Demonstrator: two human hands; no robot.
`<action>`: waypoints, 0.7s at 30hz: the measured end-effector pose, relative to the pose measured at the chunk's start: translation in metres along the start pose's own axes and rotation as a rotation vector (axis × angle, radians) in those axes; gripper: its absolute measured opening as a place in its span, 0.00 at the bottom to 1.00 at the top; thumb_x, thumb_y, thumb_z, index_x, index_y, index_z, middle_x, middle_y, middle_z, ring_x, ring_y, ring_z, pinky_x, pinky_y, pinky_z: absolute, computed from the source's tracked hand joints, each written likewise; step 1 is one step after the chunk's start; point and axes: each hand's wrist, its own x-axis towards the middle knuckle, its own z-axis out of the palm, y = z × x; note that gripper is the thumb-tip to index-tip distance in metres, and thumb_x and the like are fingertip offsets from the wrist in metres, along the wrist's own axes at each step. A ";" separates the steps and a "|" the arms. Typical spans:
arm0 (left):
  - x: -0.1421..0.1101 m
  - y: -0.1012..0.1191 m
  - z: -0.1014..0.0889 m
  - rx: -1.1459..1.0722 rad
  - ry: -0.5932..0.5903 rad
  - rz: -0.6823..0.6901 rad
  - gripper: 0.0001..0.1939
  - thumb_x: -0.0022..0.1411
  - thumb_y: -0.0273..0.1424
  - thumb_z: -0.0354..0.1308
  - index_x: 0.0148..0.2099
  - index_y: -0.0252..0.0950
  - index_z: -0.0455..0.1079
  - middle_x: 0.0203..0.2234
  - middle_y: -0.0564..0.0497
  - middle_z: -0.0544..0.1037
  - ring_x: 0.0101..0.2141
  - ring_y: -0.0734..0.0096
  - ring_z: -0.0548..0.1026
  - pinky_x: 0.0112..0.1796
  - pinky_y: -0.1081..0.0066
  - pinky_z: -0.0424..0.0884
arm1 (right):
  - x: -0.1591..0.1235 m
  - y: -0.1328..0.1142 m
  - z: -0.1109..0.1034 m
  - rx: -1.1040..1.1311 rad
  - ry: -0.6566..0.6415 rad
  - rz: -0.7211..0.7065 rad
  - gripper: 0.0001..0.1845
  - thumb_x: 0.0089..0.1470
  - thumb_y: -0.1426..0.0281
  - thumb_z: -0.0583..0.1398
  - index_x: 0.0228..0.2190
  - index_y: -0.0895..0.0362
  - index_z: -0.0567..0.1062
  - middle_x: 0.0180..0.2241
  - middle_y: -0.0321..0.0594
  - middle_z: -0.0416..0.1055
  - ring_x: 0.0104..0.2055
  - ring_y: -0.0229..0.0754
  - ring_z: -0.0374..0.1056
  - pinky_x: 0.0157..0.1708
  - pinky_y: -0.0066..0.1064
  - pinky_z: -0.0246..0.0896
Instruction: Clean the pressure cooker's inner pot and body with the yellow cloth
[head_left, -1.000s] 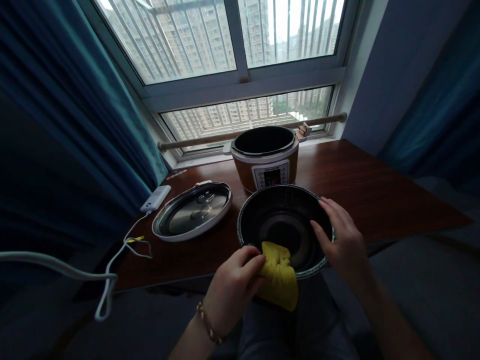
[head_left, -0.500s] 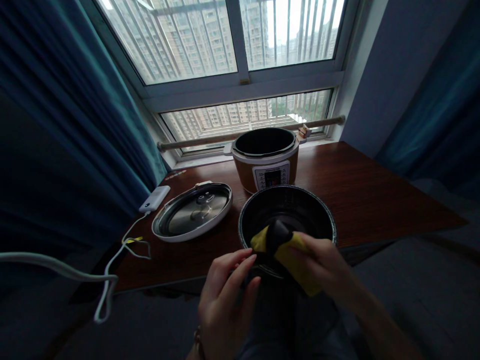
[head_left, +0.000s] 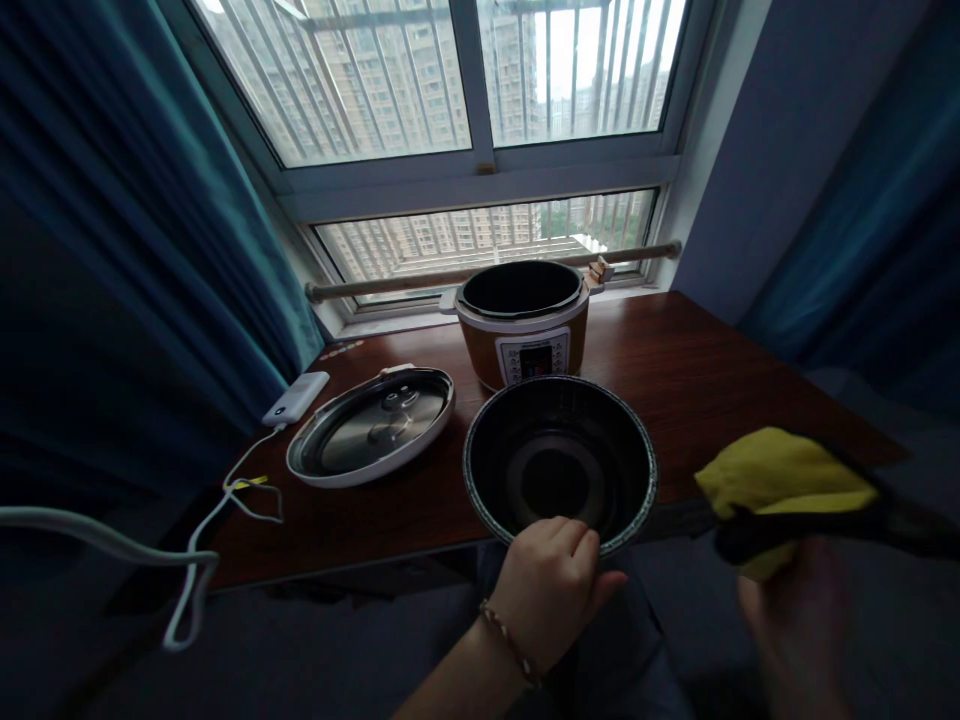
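Note:
Wrapped over the near rim of a black inner pot (head_left: 517,425) is my left hand (head_left: 551,580), its fingers closed inside the edge and a bracelet on the wrist. The pot is round, with a speckled rim, and its bare inside faces up at the table's front edge. Off to the right, away from the pot, my right hand (head_left: 802,610) grips a yellow and black cloth (head_left: 780,470). Motion blurs that hand, and the cloth partly covers its fingers.
Behind the pot stands a brown and white electric cooker (head_left: 480,345), open at the top. Its round lid (head_left: 375,430) lies upturned to the left. A white power bank (head_left: 296,398) with a white cable (head_left: 202,560) is at the left edge of the wooden table (head_left: 720,380).
My right hand has swung out of the pot to the right with the cloth. My left hand has moved right and closed on the pot's near rim.

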 end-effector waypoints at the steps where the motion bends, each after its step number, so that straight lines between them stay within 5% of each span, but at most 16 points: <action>1: 0.001 0.000 0.002 0.034 -0.022 -0.012 0.08 0.59 0.33 0.53 0.30 0.35 0.66 0.25 0.49 0.74 0.28 0.65 0.73 0.28 0.66 0.71 | -0.012 0.008 0.008 0.001 -0.027 0.057 0.27 0.49 0.55 0.55 0.48 0.54 0.69 0.40 0.44 0.73 0.43 0.56 0.69 0.37 0.47 0.66; 5: 0.000 0.000 0.005 0.073 -0.033 -0.038 0.06 0.57 0.28 0.53 0.28 0.36 0.64 0.23 0.51 0.73 0.25 0.67 0.72 0.25 0.67 0.68 | -0.056 0.031 0.048 0.127 -0.160 0.363 0.21 0.54 0.54 0.50 0.36 0.56 0.72 0.30 0.41 0.75 0.31 0.49 0.72 0.27 0.39 0.68; 9: -0.003 0.000 0.006 0.049 0.034 -0.032 0.08 0.59 0.29 0.49 0.28 0.36 0.64 0.22 0.51 0.73 0.24 0.67 0.72 0.24 0.67 0.67 | -0.070 0.038 0.074 0.333 -0.174 0.540 0.17 0.54 0.55 0.53 0.35 0.54 0.70 0.31 0.37 0.75 0.31 0.46 0.72 0.27 0.36 0.68; 15: -0.007 -0.006 -0.003 -0.088 0.175 -0.047 0.10 0.61 0.31 0.48 0.33 0.36 0.69 0.26 0.47 0.77 0.28 0.66 0.75 0.29 0.68 0.70 | -0.052 0.034 0.081 0.461 -0.208 0.591 0.21 0.52 0.54 0.54 0.37 0.57 0.72 0.35 0.40 0.76 0.36 0.48 0.73 0.31 0.37 0.70; 21: -0.015 -0.024 -0.037 -0.349 0.348 -0.149 0.06 0.57 0.27 0.54 0.34 0.36 0.73 0.27 0.49 0.78 0.28 0.69 0.76 0.30 0.73 0.71 | -0.058 -0.001 0.089 0.520 -0.184 0.582 0.17 0.48 0.56 0.59 0.37 0.54 0.70 0.34 0.38 0.75 0.33 0.44 0.73 0.30 0.34 0.69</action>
